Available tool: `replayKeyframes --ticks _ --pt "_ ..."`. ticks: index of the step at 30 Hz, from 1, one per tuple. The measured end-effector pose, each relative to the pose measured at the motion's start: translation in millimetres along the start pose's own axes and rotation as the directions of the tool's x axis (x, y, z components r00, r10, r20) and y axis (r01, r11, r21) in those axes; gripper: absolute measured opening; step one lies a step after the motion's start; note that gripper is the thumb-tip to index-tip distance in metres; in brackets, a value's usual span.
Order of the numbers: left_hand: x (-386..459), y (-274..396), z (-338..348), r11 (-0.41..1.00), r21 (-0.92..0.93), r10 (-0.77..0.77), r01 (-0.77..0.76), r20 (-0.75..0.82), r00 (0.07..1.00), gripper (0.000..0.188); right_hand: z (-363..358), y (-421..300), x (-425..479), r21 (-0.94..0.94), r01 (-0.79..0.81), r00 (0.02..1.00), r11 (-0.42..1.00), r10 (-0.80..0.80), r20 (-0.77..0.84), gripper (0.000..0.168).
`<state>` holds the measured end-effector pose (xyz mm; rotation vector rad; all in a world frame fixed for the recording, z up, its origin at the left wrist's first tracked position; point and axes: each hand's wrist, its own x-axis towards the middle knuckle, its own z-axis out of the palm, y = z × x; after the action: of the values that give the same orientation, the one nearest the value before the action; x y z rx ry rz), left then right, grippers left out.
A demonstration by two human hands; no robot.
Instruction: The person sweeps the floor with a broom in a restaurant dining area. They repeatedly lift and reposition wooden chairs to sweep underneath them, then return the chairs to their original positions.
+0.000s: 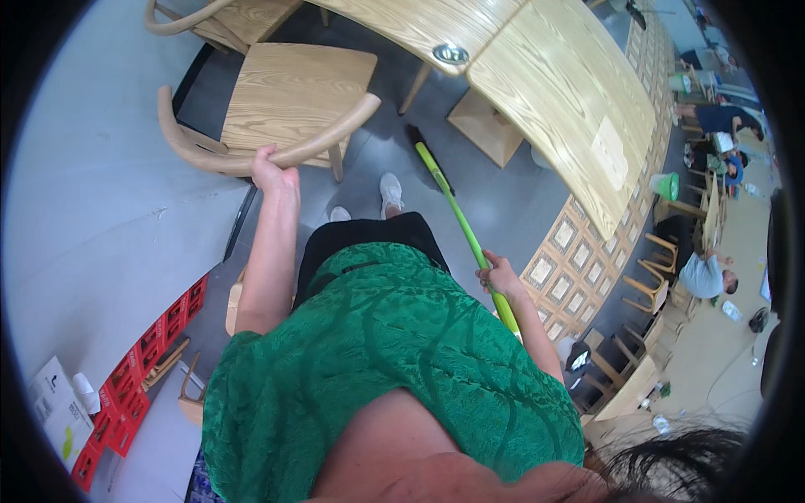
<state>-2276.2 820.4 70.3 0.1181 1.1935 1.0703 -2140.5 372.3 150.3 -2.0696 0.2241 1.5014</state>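
My left hand (pixel 274 173) grips the curved back rail of a wooden chair (pixel 295 94) from behind. The chair's flat wood-grain seat faces up, and its back is on my side. In my right hand (pixel 500 276) is the green handle of a broom (pixel 463 221). The broom slants away from me, and its dark bristles (pixel 434 160) are down at the grey tiled floor (pixel 390 151), between the chair and a wooden table (pixel 560 94). My white shoes (pixel 390 192) stand just behind the chair.
A second wooden chair (pixel 245 19) is at the far left beside a pale wall (pixel 107 157). Under the table sits a square base (pixel 485 126). Red crates (pixel 135 380) and a white carton (pixel 60 409) lie behind on the left. Several people sit or stand among tables at the right.
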Motion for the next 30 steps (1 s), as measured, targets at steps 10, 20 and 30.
replayKeyframes --ticks 10,20,30 --pt "14 27 -53 0.985 0.073 -0.156 0.157 -0.012 0.988 0.030 -21 52 16 -0.578 0.229 0.970 0.783 -0.233 0.069 0.067" --pt "20 31 -38 0.982 0.103 -0.160 0.159 0.004 0.987 0.049 20 -97 70 -0.716 0.566 0.821 0.408 -0.351 0.449 0.049" --pt "-9 12 -34 0.989 0.077 -0.118 0.123 -0.069 0.991 0.035 81 -115 177 -0.742 0.525 0.843 0.417 -0.373 0.387 0.059"
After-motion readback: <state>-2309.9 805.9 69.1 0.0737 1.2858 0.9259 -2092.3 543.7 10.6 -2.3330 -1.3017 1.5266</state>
